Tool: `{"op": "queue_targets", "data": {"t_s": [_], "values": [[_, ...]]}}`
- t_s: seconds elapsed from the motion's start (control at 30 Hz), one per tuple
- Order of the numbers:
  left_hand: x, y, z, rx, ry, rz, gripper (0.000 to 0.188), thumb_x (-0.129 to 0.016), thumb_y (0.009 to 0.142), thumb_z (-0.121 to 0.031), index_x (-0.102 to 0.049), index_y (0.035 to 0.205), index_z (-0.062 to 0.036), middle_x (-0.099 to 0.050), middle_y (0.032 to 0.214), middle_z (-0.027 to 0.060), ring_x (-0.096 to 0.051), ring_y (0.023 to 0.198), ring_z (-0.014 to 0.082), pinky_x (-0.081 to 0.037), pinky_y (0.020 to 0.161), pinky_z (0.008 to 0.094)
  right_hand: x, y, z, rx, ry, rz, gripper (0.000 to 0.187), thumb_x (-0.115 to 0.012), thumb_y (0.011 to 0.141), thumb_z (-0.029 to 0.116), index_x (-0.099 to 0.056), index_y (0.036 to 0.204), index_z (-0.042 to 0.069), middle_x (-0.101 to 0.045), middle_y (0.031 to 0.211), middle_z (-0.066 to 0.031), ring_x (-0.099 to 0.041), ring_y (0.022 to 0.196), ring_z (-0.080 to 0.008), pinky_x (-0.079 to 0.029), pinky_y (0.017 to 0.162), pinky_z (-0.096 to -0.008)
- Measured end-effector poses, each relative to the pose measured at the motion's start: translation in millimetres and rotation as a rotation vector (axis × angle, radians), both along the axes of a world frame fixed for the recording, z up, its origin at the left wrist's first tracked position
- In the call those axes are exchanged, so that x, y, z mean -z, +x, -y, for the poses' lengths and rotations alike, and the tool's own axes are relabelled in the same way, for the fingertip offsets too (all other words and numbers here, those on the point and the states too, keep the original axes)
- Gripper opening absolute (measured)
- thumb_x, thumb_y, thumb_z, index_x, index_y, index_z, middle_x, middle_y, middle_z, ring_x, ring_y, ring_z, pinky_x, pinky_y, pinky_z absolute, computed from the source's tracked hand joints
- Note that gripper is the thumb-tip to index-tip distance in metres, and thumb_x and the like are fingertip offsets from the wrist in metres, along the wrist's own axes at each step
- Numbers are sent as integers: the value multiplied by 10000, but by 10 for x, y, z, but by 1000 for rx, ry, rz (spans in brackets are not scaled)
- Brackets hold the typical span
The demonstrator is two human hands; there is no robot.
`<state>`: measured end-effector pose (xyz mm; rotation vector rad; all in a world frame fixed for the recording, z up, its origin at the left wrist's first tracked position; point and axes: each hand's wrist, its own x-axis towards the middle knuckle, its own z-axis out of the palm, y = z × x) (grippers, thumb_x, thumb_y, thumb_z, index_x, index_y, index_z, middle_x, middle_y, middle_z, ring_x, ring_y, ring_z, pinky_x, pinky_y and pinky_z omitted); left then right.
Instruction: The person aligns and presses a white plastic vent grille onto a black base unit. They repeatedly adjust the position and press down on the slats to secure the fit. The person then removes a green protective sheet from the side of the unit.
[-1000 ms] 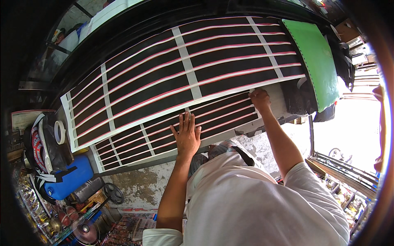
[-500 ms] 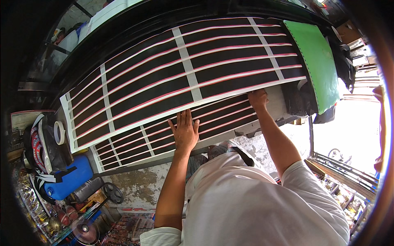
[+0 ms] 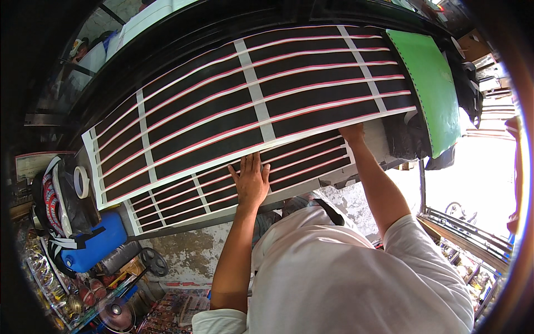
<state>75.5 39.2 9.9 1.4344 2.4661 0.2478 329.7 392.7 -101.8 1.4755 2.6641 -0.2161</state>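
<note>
A large black sheet (image 3: 200,107) with white and red stripes and grey cross bands lies across the work surface. Its near edge overlaps a second, smaller-striped black sheet (image 3: 303,166) beneath it. My left hand (image 3: 253,179) presses flat on the lower sheet, fingers spread, the fingertips at the upper sheet's near edge. At the lower sheet's right end, my right hand (image 3: 352,132) reaches under the upper sheet's edge. Its fingers are hidden there, so whether they grip anything does not show.
A green sheet (image 3: 425,89) over dark plastic (image 3: 405,136) sits at the right end of the work surface. To the left are a roll of white tape (image 3: 81,182), a blue jerrycan (image 3: 95,245) and a black handwheel (image 3: 153,261). Below stands a cluttered shelf of metal parts.
My right hand has slid slightly farther under the upper sheet, its fingers now out of sight. The lower sheet's white right-end border has come into view. My left hand stays put.
</note>
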Motion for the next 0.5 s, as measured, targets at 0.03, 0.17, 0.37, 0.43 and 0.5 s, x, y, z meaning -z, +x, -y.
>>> {"op": "queue_targets", "data": {"t_s": [0.03,0.17,0.37,0.43,0.5], "values": [[1,-6,6,-2,-5,-2,667,-443,1152,-477,-352,1698,-105,-337,1764,137,-289,1644,339,-152,1252,784,8,-20,9,25,17,-37,627,-567,1027,470,-592,1525,91,-616,1485,-301,-638,1307,-535,-571,936,-721],[9,-15,5,-5,-8,-2,660,-448,1152,-476,-368,1689,-101,-347,1760,134,-309,1634,345,-155,1251,785,37,-73,70,167,71,-42,596,-550,1043,424,-583,1540,96,-621,1477,-306,-670,1247,-551,-615,837,-709],[-95,-61,-78,18,28,29,647,-434,1157,-485,-388,1675,-99,-416,1690,187,-364,1596,361,-185,1237,804,203,208,-154,-99,231,-34,630,-560,1042,473,-546,1579,144,-611,1524,-231,-678,1259,-510,-580,896,-724],[-148,-168,-63,-1,-40,27,652,-433,1155,-493,-392,1672,-97,-434,1663,202,-376,1581,376,-196,1233,807,125,48,-118,-44,161,-168,655,-571,1038,501,-512,1605,178,-570,1575,-191,-648,1315,-479,-560,941,-723],[-219,-254,-141,4,-77,68,657,-436,1153,-507,-405,1668,-100,-446,1640,226,-396,1556,424,-204,1228,810,118,-11,-71,100,116,-168,674,-583,1033,525,-484,1624,216,-523,1624,-153,-607,1374,-448,-535,984,-719]]}}
